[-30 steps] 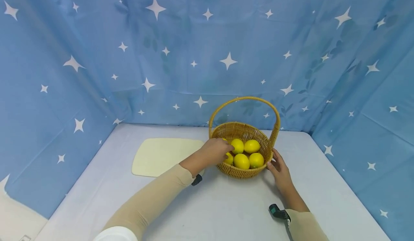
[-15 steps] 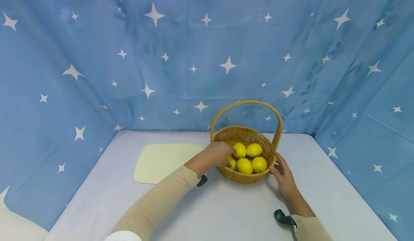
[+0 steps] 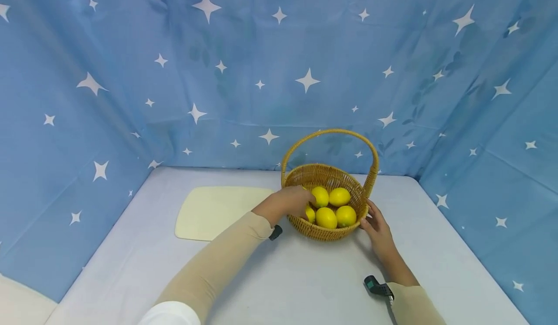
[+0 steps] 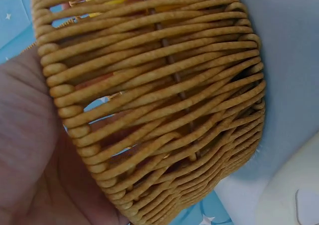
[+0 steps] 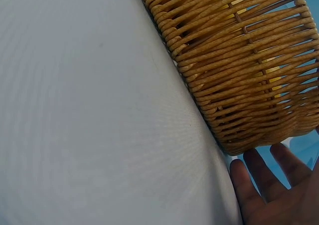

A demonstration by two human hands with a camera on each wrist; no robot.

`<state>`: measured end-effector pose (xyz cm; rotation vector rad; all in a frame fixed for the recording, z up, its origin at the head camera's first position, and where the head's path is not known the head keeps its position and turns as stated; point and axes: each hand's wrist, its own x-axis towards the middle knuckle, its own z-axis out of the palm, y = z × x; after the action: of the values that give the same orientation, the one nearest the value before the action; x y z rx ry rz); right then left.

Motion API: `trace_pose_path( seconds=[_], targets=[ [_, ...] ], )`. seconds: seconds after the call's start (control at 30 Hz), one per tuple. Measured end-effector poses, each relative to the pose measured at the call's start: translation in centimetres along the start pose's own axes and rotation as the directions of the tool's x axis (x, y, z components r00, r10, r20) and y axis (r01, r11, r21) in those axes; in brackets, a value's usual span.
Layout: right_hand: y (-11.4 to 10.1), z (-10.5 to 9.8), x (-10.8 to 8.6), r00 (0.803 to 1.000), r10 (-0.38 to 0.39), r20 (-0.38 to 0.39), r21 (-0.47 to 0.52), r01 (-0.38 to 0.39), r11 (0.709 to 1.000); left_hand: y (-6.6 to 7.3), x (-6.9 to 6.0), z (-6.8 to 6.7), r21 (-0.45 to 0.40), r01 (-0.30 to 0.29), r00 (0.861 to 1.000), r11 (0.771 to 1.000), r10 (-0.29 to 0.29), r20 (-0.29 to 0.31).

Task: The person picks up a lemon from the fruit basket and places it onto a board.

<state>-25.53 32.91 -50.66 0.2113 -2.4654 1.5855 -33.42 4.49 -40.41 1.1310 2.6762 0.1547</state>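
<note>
L. hand (image 3: 291,202) has its wrist nearer the basket (image 3: 324,234) vs 1s ago. Fingers dip in; can't tell if they hold any lemons (image 3: 326,218). R. hand (image 3: 378,232), fingers apart, touches its side. Basket might tip if L. pushes hard. Most lemons sit just right of L. hand.
</note>
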Motion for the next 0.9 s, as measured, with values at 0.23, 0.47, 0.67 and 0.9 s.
trace_pose_path(
  seconds=[0.23, 0.47, 0.67, 0.9],
  targets=[
    [-0.4, 0.2, 0.2, 1.0, -0.023, 0.0, 0.043, 0.023, 0.999, -0.2, 0.2, -0.1, -0.025, 0.011, 0.999, 1.0, -0.01, 0.047],
    [-0.2, -0.1, 0.1, 1.0, -0.01, -0.006, -0.022, 0.01, 1.0, -0.2, 0.0, -0.2, 0.022, -0.095, 0.995, 0.995, 0.095, -0.035],
    [-0.1, -0.2, 0.4, 1.0, -0.025, 0.002, -0.014, 0.025, 1.0, -0.3, -0.3, -0.1, 0.068, -0.083, 0.987, 0.994, 0.091, -0.129],
    [0.0, 0.1, 0.2, 1.0, -0.031, 0.0, 0.014, 0.031, 0.999, -0.5, -0.8, 0.2, 0.071, -0.081, 0.979, 0.994, 0.092, -0.184]
  ],
)
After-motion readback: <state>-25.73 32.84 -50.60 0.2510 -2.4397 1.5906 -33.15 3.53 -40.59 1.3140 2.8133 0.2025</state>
